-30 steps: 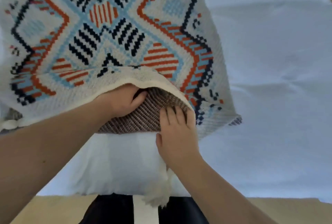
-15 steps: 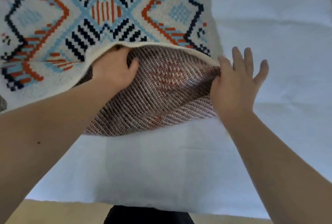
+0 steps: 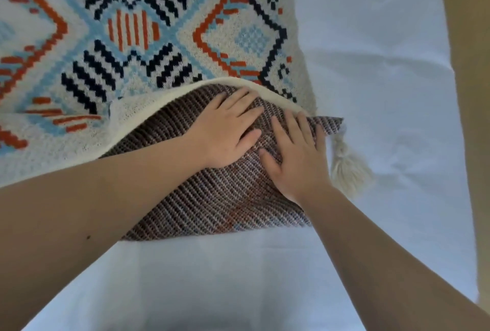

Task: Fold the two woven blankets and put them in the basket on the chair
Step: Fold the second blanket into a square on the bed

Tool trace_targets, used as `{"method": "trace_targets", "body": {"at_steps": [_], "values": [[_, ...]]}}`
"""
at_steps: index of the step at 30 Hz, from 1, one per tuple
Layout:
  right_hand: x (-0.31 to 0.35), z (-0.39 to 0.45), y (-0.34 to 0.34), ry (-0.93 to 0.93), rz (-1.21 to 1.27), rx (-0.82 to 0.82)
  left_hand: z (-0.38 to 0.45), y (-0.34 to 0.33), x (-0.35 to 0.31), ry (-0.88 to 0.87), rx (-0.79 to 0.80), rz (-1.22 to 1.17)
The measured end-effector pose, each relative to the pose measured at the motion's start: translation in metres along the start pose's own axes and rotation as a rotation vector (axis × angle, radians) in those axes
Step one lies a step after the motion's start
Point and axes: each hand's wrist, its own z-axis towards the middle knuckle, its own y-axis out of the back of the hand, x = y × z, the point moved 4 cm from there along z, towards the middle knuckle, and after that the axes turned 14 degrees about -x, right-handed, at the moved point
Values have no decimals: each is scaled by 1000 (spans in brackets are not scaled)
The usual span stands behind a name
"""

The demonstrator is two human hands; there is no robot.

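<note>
A woven blanket (image 3: pixel 148 31) with an orange, navy and light-blue geometric pattern lies spread on a white bed. Its near part is folded so that the brownish striped underside (image 3: pixel 212 198) faces up. My left hand (image 3: pixel 228 129) lies flat on that underside with its fingers straight. Beside it, my right hand (image 3: pixel 294 155) presses flat near the blanket's right corner. A cream tassel (image 3: pixel 344 166) hangs from that corner onto the sheet. No second blanket, basket or chair is in view.
The white bed sheet (image 3: pixel 384 92) stretches to the right and towards me. A tan floor strip (image 3: pixel 469 65) runs along the bed's right edge.
The blanket's near fold has been drawn to the right and laid down. Both hands, which held its edge lifted, now lie flat side by side on the striped underside.
</note>
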Motion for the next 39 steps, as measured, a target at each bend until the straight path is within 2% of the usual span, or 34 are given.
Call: {"method": "trace_targets", "body": {"at_steps": [4,6,10,12,15,16,17,19,21,22,27,28,31,32,33,36,38,39], "values": [[-11,-2,-7,10,62,-13,38,-1,-4,-61,-88,84],[-17,-3,-12,3,92,-22,59,-6,-12,-70,-40,119],[-24,-10,-14,-11,138,-58,92,0,-28,21,78,8],[-28,-13,-11,2,149,-85,105,16,-22,82,-72,64],[-33,-1,-5,-15,157,-149,114,56,12,412,-458,-9],[-37,6,-4,-32,170,-155,119,63,20,498,-503,-30],[-39,15,-5,-47,182,-148,125,64,26,544,-466,0],[-43,30,-8,-81,201,-90,139,52,29,521,-257,56],[-46,40,-13,-135,239,-18,147,34,25,508,-80,-11],[-48,43,-14,-152,256,3,152,25,22,498,-55,-60],[-54,56,-14,-145,280,57,177,14,17,453,-16,-30],[-56,60,-13,-155,283,47,183,19,18,461,-67,-49],[-61,74,-8,-231,326,-8,190,45,17,484,-432,-86],[-62,78,-7,-258,362,-35,192,48,16,478,-485,-110],[-63,83,-7,-279,412,-58,195,45,16,489,-447,-144],[-62,90,-6,-269,505,-82,202,25,16,574,-143,-248],[-62,90,-6,-237,487,-46,211,21,13,527,-75,-231],[-61,89,-6,-224,483,-33,216,22,13,539,-93,-268]]}}
